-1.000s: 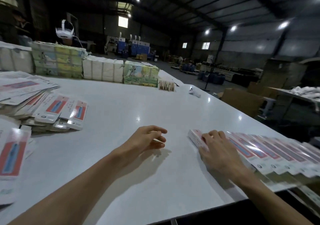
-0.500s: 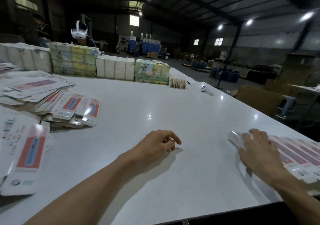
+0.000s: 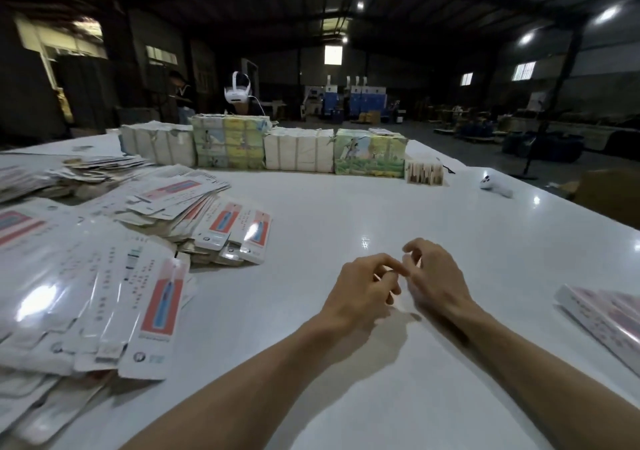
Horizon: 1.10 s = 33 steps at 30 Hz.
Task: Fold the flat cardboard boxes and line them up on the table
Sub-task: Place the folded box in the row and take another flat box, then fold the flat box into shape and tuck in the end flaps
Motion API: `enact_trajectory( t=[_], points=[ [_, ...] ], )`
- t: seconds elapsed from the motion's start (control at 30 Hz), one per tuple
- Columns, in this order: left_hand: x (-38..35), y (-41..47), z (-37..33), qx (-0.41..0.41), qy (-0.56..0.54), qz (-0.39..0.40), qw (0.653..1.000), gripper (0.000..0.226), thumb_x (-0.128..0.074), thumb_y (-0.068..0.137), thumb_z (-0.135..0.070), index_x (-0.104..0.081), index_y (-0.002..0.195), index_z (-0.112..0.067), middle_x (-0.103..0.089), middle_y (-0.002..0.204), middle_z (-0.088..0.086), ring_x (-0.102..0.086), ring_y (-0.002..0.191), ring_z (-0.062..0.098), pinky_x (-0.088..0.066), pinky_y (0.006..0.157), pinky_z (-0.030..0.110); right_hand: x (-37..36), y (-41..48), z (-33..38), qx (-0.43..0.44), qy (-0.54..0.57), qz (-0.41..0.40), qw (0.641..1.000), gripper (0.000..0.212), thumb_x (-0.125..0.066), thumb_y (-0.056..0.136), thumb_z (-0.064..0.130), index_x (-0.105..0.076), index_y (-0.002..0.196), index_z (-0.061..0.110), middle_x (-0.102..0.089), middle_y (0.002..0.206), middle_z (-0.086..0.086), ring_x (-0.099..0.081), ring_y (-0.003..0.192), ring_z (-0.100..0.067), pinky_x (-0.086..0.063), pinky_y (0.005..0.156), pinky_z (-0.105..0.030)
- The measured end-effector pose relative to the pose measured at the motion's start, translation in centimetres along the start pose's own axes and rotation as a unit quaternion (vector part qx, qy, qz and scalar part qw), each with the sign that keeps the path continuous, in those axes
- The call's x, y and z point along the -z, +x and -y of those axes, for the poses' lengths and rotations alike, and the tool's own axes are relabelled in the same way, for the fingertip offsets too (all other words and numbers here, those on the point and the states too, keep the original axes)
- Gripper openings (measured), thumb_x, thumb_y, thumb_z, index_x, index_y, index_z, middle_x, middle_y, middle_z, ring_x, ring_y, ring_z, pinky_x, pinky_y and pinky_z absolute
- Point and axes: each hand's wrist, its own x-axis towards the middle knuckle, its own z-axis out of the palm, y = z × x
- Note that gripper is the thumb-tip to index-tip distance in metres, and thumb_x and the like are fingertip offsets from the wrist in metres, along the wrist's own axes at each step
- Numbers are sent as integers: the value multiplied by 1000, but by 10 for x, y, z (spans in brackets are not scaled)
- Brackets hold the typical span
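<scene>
The right hand (image 3: pixel 436 276) has come off the row of folded boxes (image 3: pixel 599 314), which it was pressing half a second ago. It now sits beside the left hand (image 3: pixel 363 290) over the middle of the table (image 3: pixel 346 207). The row lies alone at the right edge, well apart from both hands, so that box looks placed and a new flat one is probably due.

The flat boxes (image 3: pixel 152 311) lie in loose, fanned heaps along the left edge, untouched and clear of either hand.

Both hands are relaxed, with fingers loosely curled and their tips close together, perhaps touching. Neither grasps anything that can be seen, though the right one's fingers are blurred. Judging by the heaps left, most of the folding is still ahead.
</scene>
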Motion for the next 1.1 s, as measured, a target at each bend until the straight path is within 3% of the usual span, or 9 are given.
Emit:
enact_trajectory(
  t=[0.07,0.13,0.23,0.37,0.53,0.67,0.73,0.83,1.1],
  points=[
    [15,14,-5,31,45,-69,996,25,-55,98,-22,-76,104,-33,-74,82,-8,-71,77,11,-65,63,36,-3,2,-8,-24,42,13,999,18,-57,103,19,-70,116,15,-71,100,0,-64,88,-17,-47,76,-32],
    [42,35,-7,53,168,-122,977,23,-58,99,-29,-72,116,-31,-77,102,-4,-73,94,19,-63,83,42,-2,3,-16,-35,61,23,997,18,-57,102,16,-71,112,16,-71,93,3,-68,84,-17,-52,76,-35],
    [94,68,-6,115,341,-153,920,35,-59,98,-40,-66,129,-26,-70,129,5,-65,117,30,-52,98,37,-2,5,-20,-39,93,27,995,19,-57,101,12,-73,108,19,-73,91,4,-70,87,-16,-57,82,-39],
    [164,94,10,227,476,-187,829,56,-59,96,-45,-55,139,-10,-50,149,18,-44,138,39,-42,104,44,-4,9,-18,-22,130,39,991,19,-58,101,9,-74,101,19,-74,89,5,-71,83,-10,-51,73,-27],
    [215,94,33,318,575,-177,733,104,-61,85,-80,-41,152,-3,-31,160,25,-30,147,43,-33,115,48,-5,12,-21,-15,160,48,986,22,-57,99,6,-75,95,18,-74,85,4,-69,78,-2,-46,63,-9],
    [221,92,46,324,584,-187,721,94,-48,92,-80,-46,150,-7,-36,159,23,-33,144,41,-32,114,48,-4,14,-21,-16,191,54,980,23,-57,99,4,-76,92,16,-73,82,1,-67,74,1,-45,62,-6],
    [221,94,46,313,593,-195,716,74,-43,102,-66,-51,147,-8,-41,156,23,-38,140,40,-35,111,48,-4,13,-21,-13,197,62,978,22,-58,99,5,-76,92,16,-73,81,1,-68,74,0,-46,62,-7],
    [220,95,42,317,613,-156,707,48,-53,105,-40,-55,141,-9,-50,150,21,-42,138,40,-41,106,47,-3,12,-21,-12,194,73,978,23,-58,99,7,-76,91,19,-74,78,2,-70,71,-3,-50,68,-18],
    [212,98,39,322,602,-138,718,64,-66,98,-44,-42,148,-11,-48,150,21,-43,140,41,-36,113,50,1,10,-18,-15,188,87,978,23,-57,99,7,-75,90,19,-74,79,1,-73,73,-4,-55,75,-27]
  ],
)
